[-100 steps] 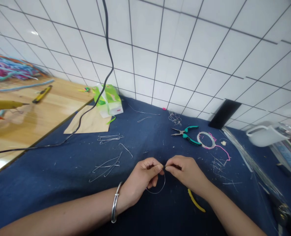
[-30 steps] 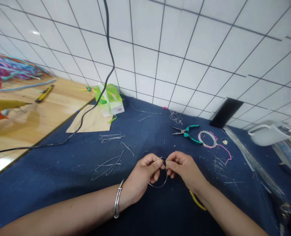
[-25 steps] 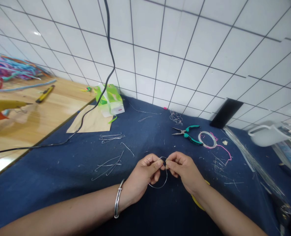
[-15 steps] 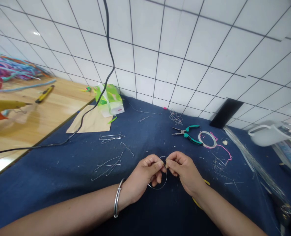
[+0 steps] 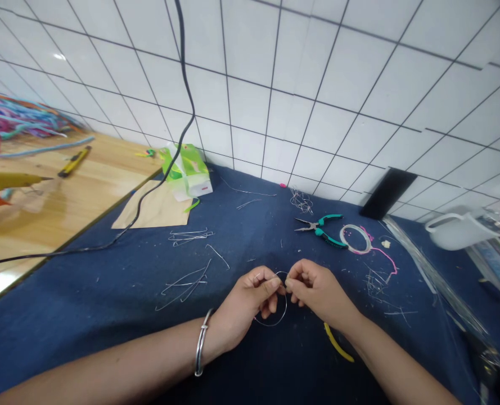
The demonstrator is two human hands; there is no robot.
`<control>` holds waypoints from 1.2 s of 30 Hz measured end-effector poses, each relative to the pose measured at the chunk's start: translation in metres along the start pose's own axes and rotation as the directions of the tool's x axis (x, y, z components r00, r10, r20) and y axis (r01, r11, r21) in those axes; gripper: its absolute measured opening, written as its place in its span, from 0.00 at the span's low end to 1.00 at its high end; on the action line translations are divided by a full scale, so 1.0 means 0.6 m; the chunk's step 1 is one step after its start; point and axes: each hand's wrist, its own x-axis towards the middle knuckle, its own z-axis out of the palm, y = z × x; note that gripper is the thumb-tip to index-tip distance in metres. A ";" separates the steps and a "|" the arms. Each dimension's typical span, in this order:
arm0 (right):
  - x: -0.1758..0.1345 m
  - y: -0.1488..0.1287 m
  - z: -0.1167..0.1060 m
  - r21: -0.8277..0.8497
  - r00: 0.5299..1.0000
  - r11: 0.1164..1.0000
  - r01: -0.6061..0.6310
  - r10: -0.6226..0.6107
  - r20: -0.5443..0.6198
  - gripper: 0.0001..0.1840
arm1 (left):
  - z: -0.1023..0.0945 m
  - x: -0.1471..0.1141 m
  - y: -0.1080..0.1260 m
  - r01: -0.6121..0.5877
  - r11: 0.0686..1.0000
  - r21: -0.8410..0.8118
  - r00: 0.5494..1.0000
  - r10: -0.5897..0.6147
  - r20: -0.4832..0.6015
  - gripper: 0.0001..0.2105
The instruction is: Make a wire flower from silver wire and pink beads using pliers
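Note:
A thin silvery wire [image 5: 285, 310], bent into a loop, hangs between my two hands over the dark blue cloth. My left hand [image 5: 256, 292] pinches it between thumb and fingers; a metal bangle [image 5: 201, 344] circles that wrist. Close by, my right hand [image 5: 312, 287] has thumb and forefinger closed on the wire too, at the loop's upper right; the fingertips hide the exact spot. Below the right wrist, a curved yellow handle [image 5: 338, 344] shows partly from under the arm. Several bent wire pieces [image 5: 186, 284] lie left of my hands.
Teal-handled pliers [image 5: 319, 226] lie beyond my right hand, beside a white ring [image 5: 355, 239] with pink cord. Tangled wire [image 5: 301, 201] is near the tiled wall. At left are a black cable [image 5: 140, 208], a green packet [image 5: 186, 171], a yellow cutter [image 5: 75, 161] and a glue gun [image 5: 5, 188].
My right hand and forearm have shifted slightly, uncovering more of the yellow handle. The wire loop and my left hand stay nearly where they were.

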 end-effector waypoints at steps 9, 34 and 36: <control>-0.003 0.009 0.005 -0.215 0.993 0.974 0.076 -0.094 -0.072 0.02 | 0.003 -0.002 0.002 -0.011 0.999 0.034 1.000 0.011 -0.005 0.09; -0.008 0.015 0.011 -0.398 0.966 0.901 0.170 -0.232 -0.111 0.04 | 0.001 -0.005 0.006 -0.069 0.984 0.163 0.997 0.075 -0.027 0.09; -0.008 0.013 0.009 -0.387 0.964 0.904 0.182 -0.242 -0.112 0.04 | 0.000 -0.006 0.006 -0.052 0.979 0.196 0.997 0.061 -0.039 0.09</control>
